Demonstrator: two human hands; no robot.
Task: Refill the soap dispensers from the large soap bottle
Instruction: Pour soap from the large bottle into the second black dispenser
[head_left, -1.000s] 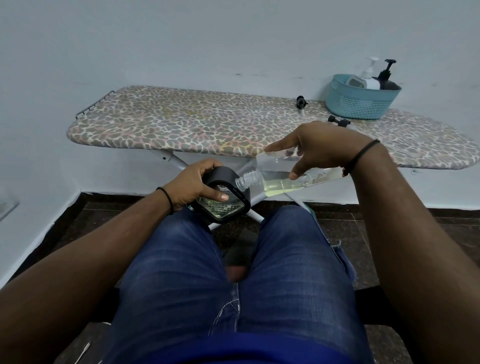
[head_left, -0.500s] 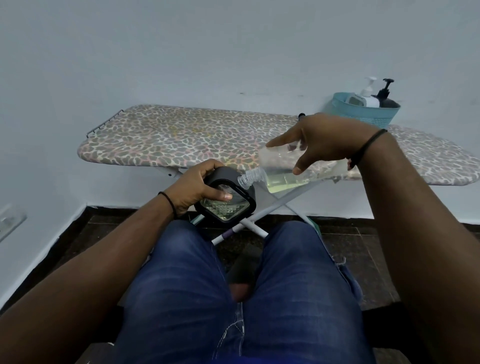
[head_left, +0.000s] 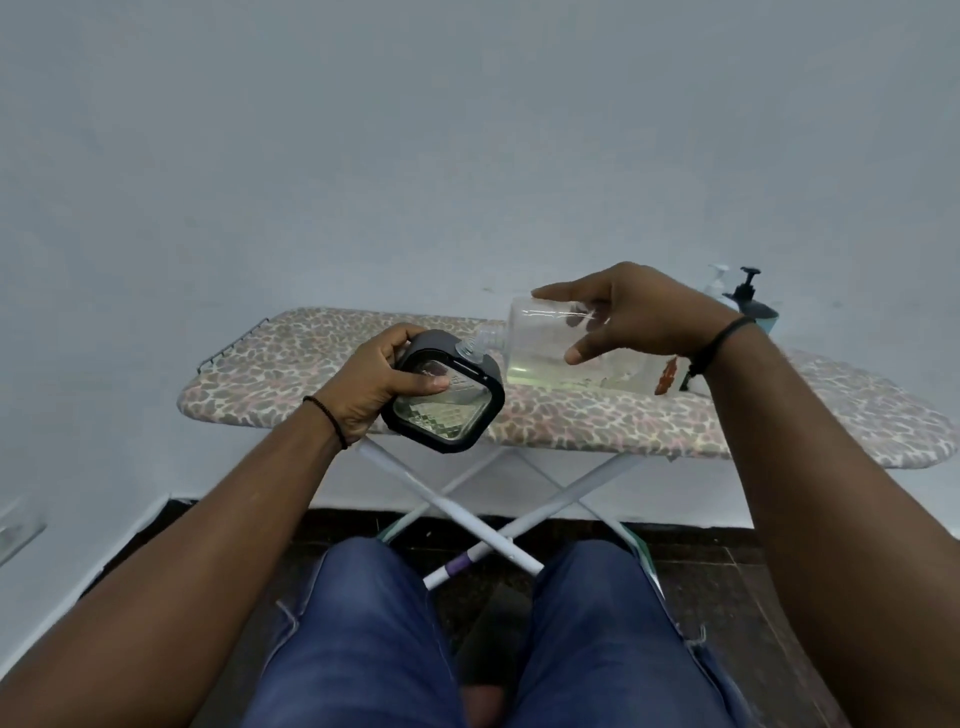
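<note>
head view, person seated facing an ironing board (head_left: 311, 374) with a leopard-print cover. left hand (head_left: 379, 382) grips a square black-rimmed soap dispenser (head_left: 444, 402), fingers curled over its rim and thumb across its clear face, tilted in front of the board's near edge. right hand (head_left: 628, 317) holds the large soap bottle (head_left: 540, 343) on its side above the board, fingers over the top and thumb underneath; pale yellow-green soap pools along its lower wall. the bottle's neck meets the dispenser's upper rim. at the board's far right end, two pump bottles (head_left: 748, 296) stand in a teal basket (head_left: 769, 323). blue jeans (head_left: 363, 649) below the board.
</note>
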